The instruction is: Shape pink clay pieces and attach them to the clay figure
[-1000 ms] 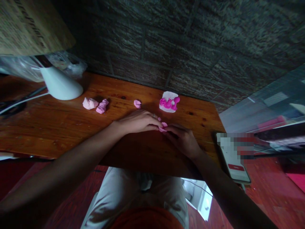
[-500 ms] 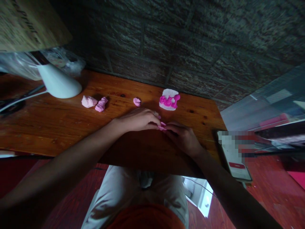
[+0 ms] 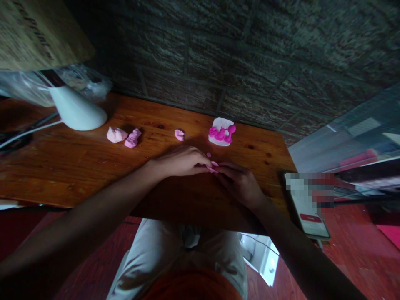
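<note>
A small piece of pink modelling clay (image 3: 213, 166) is pinched between the fingertips of both hands, above the middle of the wooden table. My left hand (image 3: 184, 161) comes in from the left, fingers closed on the piece. From the right, my right hand (image 3: 239, 179) grips the same piece with thumb and fingers. Just beyond the fingertips shows a tiny pink dot of clay (image 3: 208, 154). Farther back lies a pale flat slab (image 3: 222, 123) bearing bright magenta shaped clay (image 3: 221, 133). A small pink lump (image 3: 179, 134) rests left of the slab.
Two larger pink clay lumps (image 3: 116, 134) lie at the left, beside a white lamp base (image 3: 78, 108). Behind the lamp is a clear plastic bag (image 3: 90, 83). A phone (image 3: 308, 208) sits at the table's right edge. A dark stone-patterned wall (image 3: 200, 62) rises behind.
My left fingers have shifted slightly, and the tiny pink dot beyond them now shows more fully. Both hands keep hold of the clay piece. The view has tilted a little.
</note>
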### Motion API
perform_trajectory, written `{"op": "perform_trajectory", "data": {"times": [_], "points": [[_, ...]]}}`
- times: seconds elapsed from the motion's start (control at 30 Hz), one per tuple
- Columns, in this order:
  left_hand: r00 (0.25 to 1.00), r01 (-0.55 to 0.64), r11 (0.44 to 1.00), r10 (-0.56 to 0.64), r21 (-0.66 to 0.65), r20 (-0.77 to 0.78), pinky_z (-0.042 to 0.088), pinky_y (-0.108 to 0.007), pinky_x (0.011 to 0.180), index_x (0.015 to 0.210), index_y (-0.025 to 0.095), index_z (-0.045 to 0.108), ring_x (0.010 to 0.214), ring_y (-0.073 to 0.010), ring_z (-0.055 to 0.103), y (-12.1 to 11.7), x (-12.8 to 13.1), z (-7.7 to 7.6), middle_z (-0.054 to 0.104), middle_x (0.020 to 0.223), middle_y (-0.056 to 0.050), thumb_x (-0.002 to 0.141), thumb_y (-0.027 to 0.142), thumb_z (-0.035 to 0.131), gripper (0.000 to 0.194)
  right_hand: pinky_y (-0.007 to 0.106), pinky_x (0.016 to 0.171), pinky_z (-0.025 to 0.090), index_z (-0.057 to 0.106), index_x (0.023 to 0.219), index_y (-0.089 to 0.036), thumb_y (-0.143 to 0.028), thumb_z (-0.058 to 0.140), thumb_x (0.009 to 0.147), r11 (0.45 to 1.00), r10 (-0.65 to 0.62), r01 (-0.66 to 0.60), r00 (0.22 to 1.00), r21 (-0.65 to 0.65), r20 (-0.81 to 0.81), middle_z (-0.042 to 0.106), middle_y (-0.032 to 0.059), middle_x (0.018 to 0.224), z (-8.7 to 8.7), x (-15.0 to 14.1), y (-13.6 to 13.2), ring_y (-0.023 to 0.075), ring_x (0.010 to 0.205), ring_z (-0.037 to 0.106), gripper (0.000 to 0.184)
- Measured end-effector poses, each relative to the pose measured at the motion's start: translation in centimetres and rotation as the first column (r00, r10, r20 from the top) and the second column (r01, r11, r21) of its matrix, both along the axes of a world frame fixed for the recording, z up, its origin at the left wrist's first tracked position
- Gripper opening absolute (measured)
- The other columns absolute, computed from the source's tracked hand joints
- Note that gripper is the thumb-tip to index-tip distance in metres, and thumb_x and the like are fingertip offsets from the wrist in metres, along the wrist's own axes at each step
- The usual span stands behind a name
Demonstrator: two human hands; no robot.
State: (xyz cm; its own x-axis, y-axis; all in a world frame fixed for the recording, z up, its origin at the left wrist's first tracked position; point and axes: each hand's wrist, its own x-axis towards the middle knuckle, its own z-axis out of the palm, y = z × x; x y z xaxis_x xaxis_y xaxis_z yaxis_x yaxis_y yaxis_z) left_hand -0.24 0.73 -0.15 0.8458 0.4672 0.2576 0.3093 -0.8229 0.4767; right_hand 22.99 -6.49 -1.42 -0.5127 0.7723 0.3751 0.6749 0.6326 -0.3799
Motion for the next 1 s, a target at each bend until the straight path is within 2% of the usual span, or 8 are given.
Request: {"op": "perform_trajectory", "data": {"times": [0.1, 0.27, 0.53, 0.6, 0.7, 0.8, 0.87, 1.0], "points": [[0.997, -0.021, 0.999, 0.023, 0.028, -0.076, 0.047, -0.023, 0.071, 0.104, 0.028, 0.08, 0.083, -0.0159, 0.075, -0.3, -0.2, 0.8, 0.081, 0.097, -0.002, 0.098, 0.031, 0.064, 0.018, 0.031, 0.091, 0.059, 0.074, 0.113, -0.024, -0.021, 0.059, 0.1, 1.0, -0.003, 0.003, 1.0, 0.008, 0.004, 0.076, 0.0063, 0.116, -0.1, 0.1, 0.0, 0.0201, 0.1, 0.074, 0.02], [0.986, -0.03, 0.999, 0.032, 0.018, -0.166, 0.03, -0.024, 0.052, 0.095, 0.025, 0.08, 0.057, -0.0101, 0.063, -0.9, -0.3, 1.9, 0.076, 0.074, 0.001, 0.096, 0.029, 0.065, 0.016, 0.031, 0.092, 0.059, 0.073, 0.114, -0.024, -0.022, 0.058, 0.101, 1.0, 0.007, -0.007, 1.0, -0.003, 0.019, 0.076, 0.0055, 0.117, -0.1, 0.1, 0.0, 0.0197, 0.101, 0.074, 0.02], [0.999, -0.039, 0.995, 0.039, -0.087, 0.003, 0.031, -0.022, 0.053, 0.1, 0.023, 0.079, 0.053, -0.008, 0.054, -0.4, -0.4, 1.0, 0.066, 0.064, 0.003, 0.096, 0.035, 0.064, 0.019, 0.032, 0.09, 0.058, 0.073, 0.113, -0.021, -0.021, 0.057, 0.101, 1.0, -0.001, 0.001, 1.0, -0.007, 0.01, 0.076, 0.0077, 0.116, 0.2, 0.0, 0.0, 0.0214, 0.101, 0.074, 0.02], [0.996, -0.054, 0.989, 0.063, -0.138, 0.063, 0.034, -0.021, 0.055, 0.097, 0.02, 0.079, 0.056, -0.0082, 0.055, -0.2, -0.8, 1.3, 0.066, 0.066, 0.002, 0.094, 0.039, 0.066, 0.023, 0.032, 0.091, 0.058, 0.071, 0.116, -0.023, -0.02, 0.057, 0.101, 0.999, 0.01, -0.011, 1.0, -0.045, -0.007, 0.076, 0.0063, 0.118, 0.5, -0.1, -0.1, 0.0206, 0.103, 0.073, 0.021], [0.985, -0.097, 0.961, 0.13, -0.261, 0.112, 0.042, -0.02, 0.062, 0.101, 0.017, 0.076, 0.068, -0.0105, 0.063, 0.2, -1.3, 1.5, 0.075, 0.083, -0.002, 0.089, 0.039, 0.071, 0.025, 0.031, 0.093, 0.056, 0.069, 0.117, -0.025, -0.019, 0.057, 0.1, 0.991, 0.006, -0.012, 0.999, -0.132, -0.043, 0.075, 0.0045, 0.12, 1.3, -0.2, -0.4, 0.0199, 0.106, 0.073, 0.022], [0.982, -0.089, 0.93, 0.141, -0.357, 0.124, 0.05, -0.023, 0.073, 0.114, 0.016, 0.072, 0.083, -0.0145, 0.071, 0.5, -1.5, 1.2, 0.078, 0.1, -0.007, 0.089, 0.033, 0.071, 0.03, 0.03, 0.084, 0.058, 0.066, 0.114, -0.024, -0.021, 0.058, 0.097, 0.973, -0.059, 0.045, 0.997, -0.227, -0.055, 0.078, 0.0047, 0.111, 2.0, 0.1, -0.6, 0.0194, 0.093, 0.075, 0.019], [0.983, -0.073, 0.928, 0.129, -0.365, 0.129, 0.053, -0.026, 0.08, 0.116, 0.016, 0.072, 0.092, -0.017, 0.073, 0.6, -1.5, 0.8, 0.079, 0.107, -0.009, 0.09, 0.029, 0.069, 0.029, 0.028, 0.075, 0.058, 0.064, 0.113, -0.023, -0.025, 0.058, 0.096, 0.951, -0.115, 0.083, 0.989, -0.299, -0.089, 0.078, 0.0057, 0.107, 2.3, 0.5, -0.6, 0.0184, 0.084, 0.075, 0.017], [0.982, -0.066, 0.944, 0.118, -0.323, 0.145, 0.053, -0.028, 0.087, 0.111, 0.015, 0.075, 0.1, -0.0195, 0.074, 0.9, -1.3, 0.2, 0.079, 0.113, -0.01, 0.092, 0.025, 0.067, 0.023, 0.029, 0.076, 0.058, 0.061, 0.117, -0.021, -0.03, 0.062, 0.093, 0.873, -0.233, 0.116, 0.953, -0.473, -0.196, 0.077, 0.009, 0.11, 3.0, 0.8, 0.7, 0.0198, 0.09, 0.075, 0.026]]}}
